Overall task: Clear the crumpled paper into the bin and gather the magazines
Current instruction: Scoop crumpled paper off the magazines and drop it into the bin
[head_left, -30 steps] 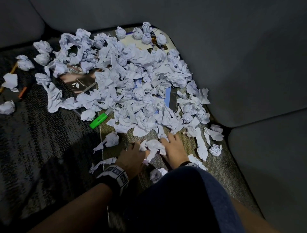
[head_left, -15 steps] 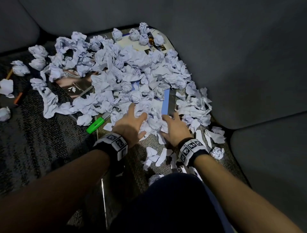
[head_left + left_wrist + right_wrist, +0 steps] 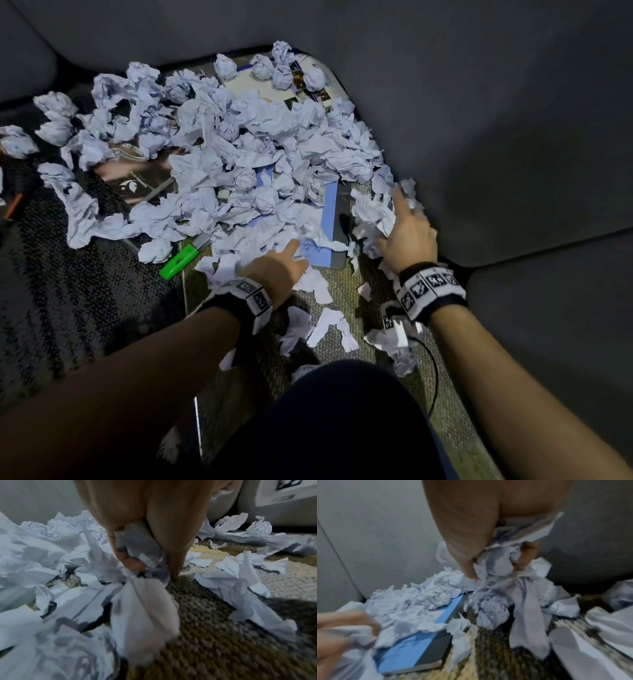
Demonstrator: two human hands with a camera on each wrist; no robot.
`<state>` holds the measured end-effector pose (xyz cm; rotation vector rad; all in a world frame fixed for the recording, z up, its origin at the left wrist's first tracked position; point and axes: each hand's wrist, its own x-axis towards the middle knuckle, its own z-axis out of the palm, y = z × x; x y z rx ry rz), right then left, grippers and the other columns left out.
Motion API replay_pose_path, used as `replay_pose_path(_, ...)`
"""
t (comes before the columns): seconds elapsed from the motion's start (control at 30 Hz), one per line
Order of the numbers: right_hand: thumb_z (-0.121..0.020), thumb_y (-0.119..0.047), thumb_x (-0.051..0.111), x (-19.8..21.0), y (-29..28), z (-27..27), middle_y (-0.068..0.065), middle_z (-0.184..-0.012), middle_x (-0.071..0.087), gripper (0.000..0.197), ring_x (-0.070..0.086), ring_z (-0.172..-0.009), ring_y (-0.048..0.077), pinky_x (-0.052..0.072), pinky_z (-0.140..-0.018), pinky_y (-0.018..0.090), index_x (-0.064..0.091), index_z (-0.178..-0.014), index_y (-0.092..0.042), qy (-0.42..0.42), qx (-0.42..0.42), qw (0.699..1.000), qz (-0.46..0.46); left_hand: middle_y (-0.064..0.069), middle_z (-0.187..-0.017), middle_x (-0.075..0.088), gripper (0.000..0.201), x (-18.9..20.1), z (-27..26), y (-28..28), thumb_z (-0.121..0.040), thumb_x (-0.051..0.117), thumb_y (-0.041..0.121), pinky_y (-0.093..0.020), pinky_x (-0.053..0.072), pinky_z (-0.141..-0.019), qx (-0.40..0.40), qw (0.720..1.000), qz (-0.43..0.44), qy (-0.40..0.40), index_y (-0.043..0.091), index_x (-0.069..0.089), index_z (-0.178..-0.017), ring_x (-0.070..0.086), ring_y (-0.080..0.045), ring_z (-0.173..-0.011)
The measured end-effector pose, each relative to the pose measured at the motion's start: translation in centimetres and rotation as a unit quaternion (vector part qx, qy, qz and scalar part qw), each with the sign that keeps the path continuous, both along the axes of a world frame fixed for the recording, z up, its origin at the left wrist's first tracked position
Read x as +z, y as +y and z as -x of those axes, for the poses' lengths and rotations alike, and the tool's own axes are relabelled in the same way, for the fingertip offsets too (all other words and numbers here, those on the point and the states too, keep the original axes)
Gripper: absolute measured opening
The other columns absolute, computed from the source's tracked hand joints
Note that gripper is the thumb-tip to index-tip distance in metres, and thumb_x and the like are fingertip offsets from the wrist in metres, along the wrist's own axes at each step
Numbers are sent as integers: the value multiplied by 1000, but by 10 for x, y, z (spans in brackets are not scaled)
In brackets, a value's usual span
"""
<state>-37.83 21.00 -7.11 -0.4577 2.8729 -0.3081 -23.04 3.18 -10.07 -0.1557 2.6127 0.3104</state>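
Note:
A big heap of crumpled white paper [image 3: 239, 164] covers the rug between the sofa cushions. Three magazines lie partly buried in it: a blue and black one [image 3: 330, 219], a dark one with a white logo [image 3: 137, 181], and a pale one with photos [image 3: 260, 85] at the far end. My left hand [image 3: 274, 263] is at the heap's near edge, and its fingers [image 3: 130, 561] curl round a wad of paper [image 3: 137, 545]. My right hand [image 3: 407, 226] is by the sofa, clutching crumpled paper [image 3: 498, 561] beside the blue magazine [image 3: 419, 615]. No bin is in view.
A green highlighter [image 3: 178, 262] lies on the rug left of my left hand. An orange pen [image 3: 13, 205] sits at the far left edge. Grey sofa cushions [image 3: 496, 137] wall in the right and back. Torn scraps [image 3: 325, 325] lie near my knee [image 3: 342, 411].
My hands have spread apart. The right one swept right toward the sofa into the paper there, and the left one stayed at the near edge. More of the blue magazine's cover shows.

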Motion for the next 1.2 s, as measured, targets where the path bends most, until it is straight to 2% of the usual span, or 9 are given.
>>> replay_pose_path(0.1,-83,-27,68,-19,-5,8,24,-145,19,78,56,-101,48,52,-88,49,23,-146,-32,-38,-3,997,-74,-8,-142,33,7,7,-5,-1,-82,52,16,-35,47,-60,-16,998,-44,29,17,46,-84,58,-32,-70)
replay_pose_path(0.17,-84,-46,62,-30,-6,8,25,-147,19,75,49,-115,48,48,-94,50,23,-146,-32,-64,-7,993,-95,-3,-133,38,16,11,-9,-3,-79,57,23,-32,45,-57,6,996,-77,51,24,41,-76,56,-29,-64)
replay_pose_path(0.3,-68,-86,47,-38,-7,-1,27,-150,20,105,39,-128,49,40,-101,54,12,-150,-31,-128,-27,987,-92,3,-121,45,21,19,-17,-6,-74,64,22,-29,42,-60,104,972,-144,153,28,44,-73,48,-25,-61)
replay_pose_path(0.43,-70,-55,70,-30,-14,-7,24,-138,32,86,51,-114,47,48,-88,49,28,-138,-25,-127,-32,988,-78,6,-114,49,24,20,-20,-12,-74,67,21,-32,48,-66,174,942,-204,202,29,45,-73,56,-30,-67)
replay_pose_path(0.53,-70,-41,75,-20,-14,3,18,-132,44,75,53,-113,42,49,-90,47,38,-133,-24,-129,-28,988,-83,10,-106,45,27,30,-24,-20,-75,68,23,-33,46,-75,198,937,-216,191,32,42,-71,57,-30,-79)
replay_pose_path(0.8,-65,-40,79,40,-18,-13,9,-119,61,69,57,-111,32,48,-91,38,51,-126,-21,-46,-3,998,47,3,-94,45,20,81,-45,-69,-75,63,31,-39,47,-79,210,927,-251,183,31,43,-70,49,-22,-81)
replay_pose_path(0.97,-61,-59,75,59,-73,-46,0,-128,60,85,57,-117,20,49,-98,35,48,-133,-24,-56,38,990,124,1,-97,47,24,90,-56,-106,-80,68,21,-30,40,-81,230,907,-265,232,25,46,-70,51,-18,-86)
replay_pose_path(1.07,-65,-51,76,69,-111,-74,2,-134,57,87,54,-122,21,46,-103,36,43,-139,-19,-56,92,987,115,-1,-104,49,25,82,-81,-133,-81,69,20,-28,38,-86,256,874,-305,280,24,46,-71,52,-17,-98)
replay_pose_path(1.2,-68,-50,74,116,-178,-127,5,-131,59,81,55,-120,26,47,-99,38,46,-137,-18,-18,171,982,85,0,-108,50,27,101,-144,-185,-80,70,24,-28,37,-89,264,865,-312,293,28,45,-69,51,-18,-110)
